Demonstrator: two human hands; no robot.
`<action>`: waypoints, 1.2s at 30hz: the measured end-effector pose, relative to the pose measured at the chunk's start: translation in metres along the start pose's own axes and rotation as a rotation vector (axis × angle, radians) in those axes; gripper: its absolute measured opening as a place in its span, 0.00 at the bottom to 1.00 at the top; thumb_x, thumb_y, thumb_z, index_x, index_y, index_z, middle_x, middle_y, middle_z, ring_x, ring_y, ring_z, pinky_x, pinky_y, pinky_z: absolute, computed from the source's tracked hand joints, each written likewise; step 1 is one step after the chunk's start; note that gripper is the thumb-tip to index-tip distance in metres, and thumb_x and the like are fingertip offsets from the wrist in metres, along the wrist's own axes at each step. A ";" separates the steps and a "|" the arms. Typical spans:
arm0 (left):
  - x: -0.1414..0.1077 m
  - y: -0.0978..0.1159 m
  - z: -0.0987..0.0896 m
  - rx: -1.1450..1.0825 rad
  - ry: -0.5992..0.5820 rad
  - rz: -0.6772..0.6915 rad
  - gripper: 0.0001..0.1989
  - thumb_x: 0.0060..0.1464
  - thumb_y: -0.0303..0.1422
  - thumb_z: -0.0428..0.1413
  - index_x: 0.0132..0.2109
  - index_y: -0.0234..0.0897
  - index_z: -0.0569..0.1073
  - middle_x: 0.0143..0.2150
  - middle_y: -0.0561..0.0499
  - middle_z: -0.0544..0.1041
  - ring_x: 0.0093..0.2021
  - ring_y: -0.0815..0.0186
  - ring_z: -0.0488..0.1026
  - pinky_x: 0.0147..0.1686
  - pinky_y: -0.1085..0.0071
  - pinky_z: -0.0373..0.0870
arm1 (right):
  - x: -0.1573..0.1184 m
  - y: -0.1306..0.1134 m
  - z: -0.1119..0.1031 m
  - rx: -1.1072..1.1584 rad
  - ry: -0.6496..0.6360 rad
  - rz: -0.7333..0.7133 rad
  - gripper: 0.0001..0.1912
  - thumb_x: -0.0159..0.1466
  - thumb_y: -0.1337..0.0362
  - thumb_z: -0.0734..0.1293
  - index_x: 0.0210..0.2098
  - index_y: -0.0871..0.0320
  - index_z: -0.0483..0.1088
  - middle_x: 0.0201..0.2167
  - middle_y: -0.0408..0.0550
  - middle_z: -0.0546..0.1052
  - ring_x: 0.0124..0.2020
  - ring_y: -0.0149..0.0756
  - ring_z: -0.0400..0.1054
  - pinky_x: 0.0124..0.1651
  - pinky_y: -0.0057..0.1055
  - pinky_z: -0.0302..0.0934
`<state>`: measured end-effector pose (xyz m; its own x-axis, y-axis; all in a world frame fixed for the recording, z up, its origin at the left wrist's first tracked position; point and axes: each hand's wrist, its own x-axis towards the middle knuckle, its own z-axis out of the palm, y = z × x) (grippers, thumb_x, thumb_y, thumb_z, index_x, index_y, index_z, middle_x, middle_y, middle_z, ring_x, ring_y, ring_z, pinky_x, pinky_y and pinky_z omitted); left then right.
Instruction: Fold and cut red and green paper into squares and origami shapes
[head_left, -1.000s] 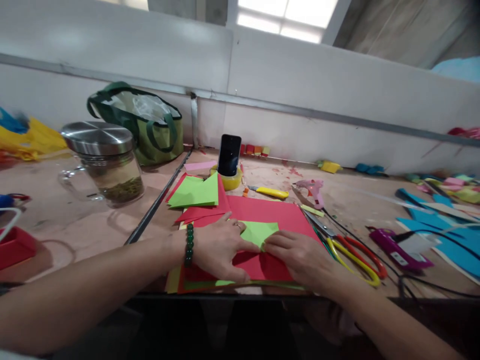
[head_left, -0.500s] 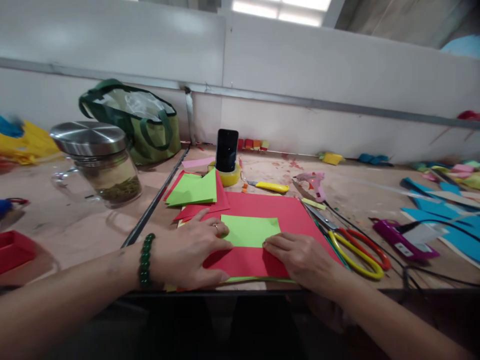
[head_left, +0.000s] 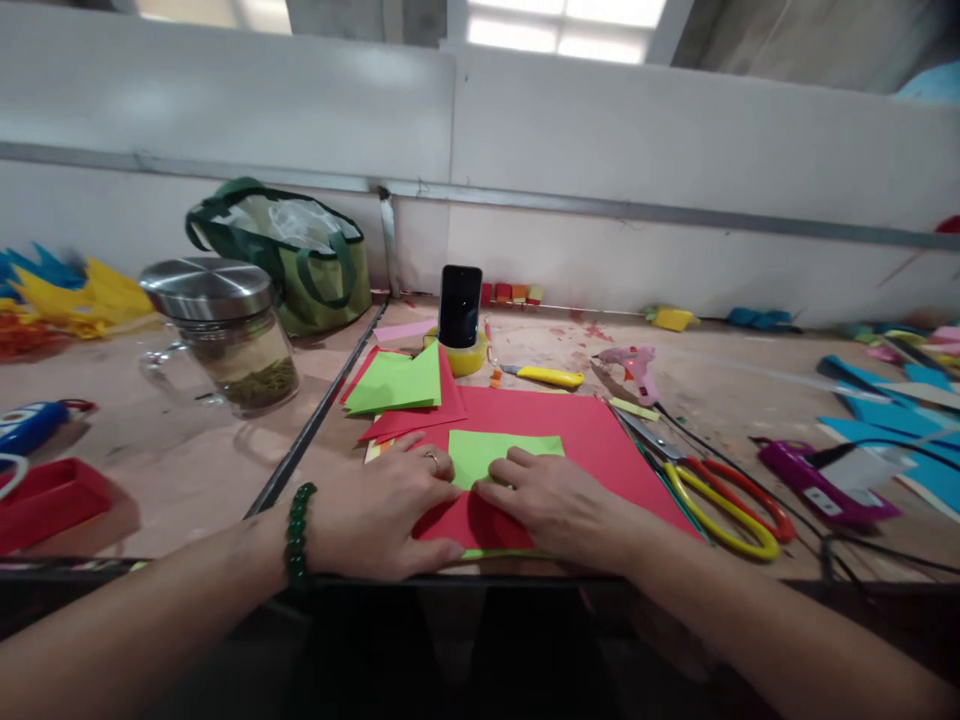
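A folded piece of light green paper [head_left: 471,452] lies on a large red sheet [head_left: 577,420]. My left hand [head_left: 382,505], with a ring and a green bead bracelet, rests flat at the green paper's left end, its thumb spread apart toward the table edge. Over the green paper's near edge, my right hand [head_left: 551,500] presses down with its fingers bent and held together, covering the lower right part of the paper. The two hands' fingertips are close together. A strip of green shows beneath the red sheet at the table's front edge.
Scissors [head_left: 724,500], a yellow utility knife [head_left: 551,377] and a pink glue gun [head_left: 634,368] lie to the right and behind. Green and red papers [head_left: 397,382], a phone [head_left: 460,305] on a tape roll and a glass tea mug [head_left: 247,365] stand farther back. A purple power strip [head_left: 821,480] trails cables.
My right hand has slid left along the green paper's near edge, toward my left hand. My left hand stays in place. The view has shifted slightly.
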<state>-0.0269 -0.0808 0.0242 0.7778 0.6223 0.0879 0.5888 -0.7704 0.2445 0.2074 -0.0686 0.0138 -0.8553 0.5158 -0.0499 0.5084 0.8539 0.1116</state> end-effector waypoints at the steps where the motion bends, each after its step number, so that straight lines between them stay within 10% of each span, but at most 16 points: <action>1: 0.000 0.000 0.000 0.003 -0.015 -0.007 0.17 0.56 0.46 0.54 0.43 0.39 0.77 0.43 0.46 0.75 0.43 0.56 0.72 0.51 0.57 0.62 | 0.003 -0.001 0.000 -0.015 0.000 -0.028 0.10 0.69 0.63 0.60 0.48 0.58 0.68 0.37 0.49 0.73 0.36 0.40 0.63 0.31 0.33 0.53; 20: -0.013 0.001 0.006 -0.073 -0.056 -0.112 0.19 0.58 0.38 0.53 0.54 0.39 0.73 0.59 0.43 0.71 0.57 0.52 0.69 0.58 0.53 0.60 | -0.084 0.019 0.019 -0.103 0.152 0.054 0.14 0.66 0.74 0.56 0.45 0.64 0.71 0.36 0.55 0.77 0.33 0.40 0.67 0.33 0.34 0.61; 27: -0.019 -0.002 0.006 -0.120 -0.058 -0.103 0.21 0.57 0.39 0.54 0.57 0.39 0.72 0.60 0.42 0.70 0.58 0.52 0.67 0.58 0.55 0.62 | -0.087 0.033 0.012 0.087 0.175 0.362 0.17 0.60 0.77 0.57 0.34 0.58 0.75 0.31 0.49 0.77 0.32 0.35 0.70 0.33 0.29 0.61; 32: 0.010 -0.011 0.002 -0.213 0.127 -0.139 0.18 0.57 0.40 0.55 0.52 0.38 0.74 0.52 0.44 0.76 0.51 0.59 0.73 0.52 0.65 0.67 | -0.051 0.046 0.003 0.271 0.242 0.536 0.24 0.64 0.53 0.64 0.55 0.58 0.68 0.51 0.57 0.74 0.49 0.45 0.70 0.49 0.39 0.64; 36: 0.042 -0.025 0.010 -0.088 0.062 -0.188 0.45 0.42 0.49 0.65 0.63 0.32 0.63 0.57 0.35 0.69 0.54 0.49 0.68 0.51 0.56 0.67 | -0.024 0.049 0.007 0.365 0.158 0.521 0.42 0.47 0.44 0.74 0.56 0.58 0.69 0.50 0.59 0.75 0.50 0.52 0.69 0.49 0.44 0.64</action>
<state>-0.0063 -0.0368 0.0125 0.6393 0.7635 0.0912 0.6989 -0.6265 0.3451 0.2529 -0.0388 0.0137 -0.4781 0.8756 0.0694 0.8377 0.4783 -0.2636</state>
